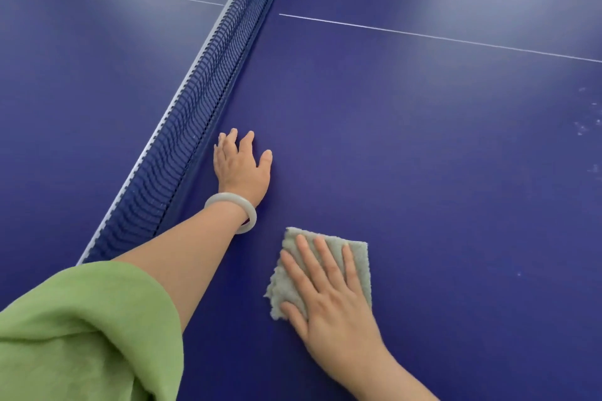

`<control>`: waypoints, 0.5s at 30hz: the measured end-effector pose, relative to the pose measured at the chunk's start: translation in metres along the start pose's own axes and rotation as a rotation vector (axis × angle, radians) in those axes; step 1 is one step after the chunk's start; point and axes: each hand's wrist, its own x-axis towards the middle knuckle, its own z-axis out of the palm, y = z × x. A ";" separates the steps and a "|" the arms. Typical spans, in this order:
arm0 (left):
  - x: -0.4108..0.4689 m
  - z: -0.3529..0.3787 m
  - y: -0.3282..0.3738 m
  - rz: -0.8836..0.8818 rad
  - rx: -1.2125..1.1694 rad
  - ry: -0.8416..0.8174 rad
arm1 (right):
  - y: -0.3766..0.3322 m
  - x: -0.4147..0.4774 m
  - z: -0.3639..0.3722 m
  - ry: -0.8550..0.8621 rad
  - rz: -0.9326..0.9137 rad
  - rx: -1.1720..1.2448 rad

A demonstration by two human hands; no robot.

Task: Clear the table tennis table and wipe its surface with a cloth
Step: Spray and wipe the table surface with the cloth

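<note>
While the right grip [329, 299] presses the cloth [361, 262] flat-fingered, sweep toward the specks [581, 127]; left grip [241, 169], splayed flat, braces the desk [423, 156].

A loose, light-green sleeve [81, 329], softly creased, covers the left arm down to about the elbow. A pale, smooth round bangle [228, 196] circles the wrist of the left hand [241, 166].

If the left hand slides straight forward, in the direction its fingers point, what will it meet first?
Most likely the net. The left hand lies flat on the table close beside it, and the fingers point slightly toward it. Only bare table shows between them, though depth is hard to judge.
</note>
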 end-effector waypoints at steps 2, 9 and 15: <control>-0.018 -0.003 -0.001 0.087 0.022 -0.073 | 0.046 -0.016 -0.005 -0.005 0.160 -0.031; -0.093 0.030 0.027 0.577 0.253 -0.185 | 0.127 -0.038 -0.029 0.018 0.792 0.081; -0.103 0.051 0.028 0.593 0.408 -0.094 | 0.065 -0.104 -0.020 -0.047 0.177 -0.046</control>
